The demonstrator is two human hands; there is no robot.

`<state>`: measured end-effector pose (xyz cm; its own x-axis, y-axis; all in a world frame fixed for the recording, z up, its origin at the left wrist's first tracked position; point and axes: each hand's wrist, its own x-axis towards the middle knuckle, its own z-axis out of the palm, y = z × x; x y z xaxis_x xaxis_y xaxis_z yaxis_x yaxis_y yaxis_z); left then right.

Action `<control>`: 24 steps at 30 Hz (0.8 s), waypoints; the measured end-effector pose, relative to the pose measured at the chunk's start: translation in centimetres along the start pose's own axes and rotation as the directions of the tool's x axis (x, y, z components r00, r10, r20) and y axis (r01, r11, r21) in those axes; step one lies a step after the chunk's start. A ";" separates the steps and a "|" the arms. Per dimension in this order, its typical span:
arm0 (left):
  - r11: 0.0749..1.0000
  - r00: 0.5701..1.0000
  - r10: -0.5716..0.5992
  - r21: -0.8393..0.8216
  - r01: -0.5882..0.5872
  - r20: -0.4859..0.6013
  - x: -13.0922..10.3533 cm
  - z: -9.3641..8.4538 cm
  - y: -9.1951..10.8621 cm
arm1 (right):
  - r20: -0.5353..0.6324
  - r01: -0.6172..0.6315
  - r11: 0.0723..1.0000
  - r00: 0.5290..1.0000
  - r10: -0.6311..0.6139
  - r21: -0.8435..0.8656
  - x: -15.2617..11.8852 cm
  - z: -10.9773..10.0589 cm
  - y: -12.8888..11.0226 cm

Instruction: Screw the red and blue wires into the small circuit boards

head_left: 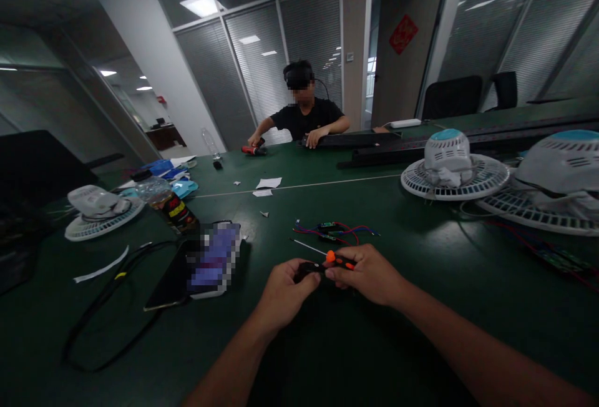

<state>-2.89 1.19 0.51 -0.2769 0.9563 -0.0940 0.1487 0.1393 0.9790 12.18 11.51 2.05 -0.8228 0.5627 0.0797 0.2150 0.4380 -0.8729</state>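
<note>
Near the centre of the green table [224, 357], my left hand [287, 288] is closed on a small black part [306, 268] between thumb and fingers. My right hand [369, 273] is closed round the black and orange handle of a screwdriver [331, 257]. The screwdriver's thin metal shaft points up and to the left, its tip over the table and away from the black part. My right fingertips meet the black part's right end. Just beyond the hands lie small green circuit boards [330, 228] with red and blue wires.
Two phones [171, 279], a black cable [77, 338] and a bottle [171, 204] lie at the left. White fan parts [447, 176] stand at the right. Across the table a person [306, 113] holds a red and black tool [253, 150] beside long black bars [397, 152].
</note>
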 end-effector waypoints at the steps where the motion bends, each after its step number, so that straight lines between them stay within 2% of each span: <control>1: 1.000 1.000 0.000 -0.020 0.000 0.002 0.0 0.1 0.0 | -0.016 0.008 1.000 1.000 -0.009 -0.012 0.0 0.0 0.0; 6: 0.996 1.000 0.025 -0.088 -0.026 -0.011 0.0 0.4 0.3 | -0.107 0.054 0.994 0.992 -0.064 -0.091 -0.2 0.3 0.0; 13: 0.996 0.997 0.056 -0.067 -0.060 -0.059 0.1 0.5 0.3 | -0.180 0.077 0.986 0.978 -0.103 -0.145 -0.7 1.1 -0.2; 20: 0.997 0.996 0.073 -0.031 -0.075 -0.051 0.1 0.4 0.7 | -0.213 0.026 0.990 0.975 -0.056 -0.141 -0.7 1.4 -0.2; 24: 0.998 0.996 0.068 0.007 -0.068 -0.057 0.1 0.4 0.6 | -0.174 -0.004 0.993 0.985 -0.017 -0.119 -0.7 1.4 -0.1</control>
<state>-2.43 1.52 1.03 -0.3196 0.9474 -0.0163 0.1743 0.0757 0.9818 12.00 10.04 1.42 -0.7223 0.6686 0.1769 0.2796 0.5163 -0.8095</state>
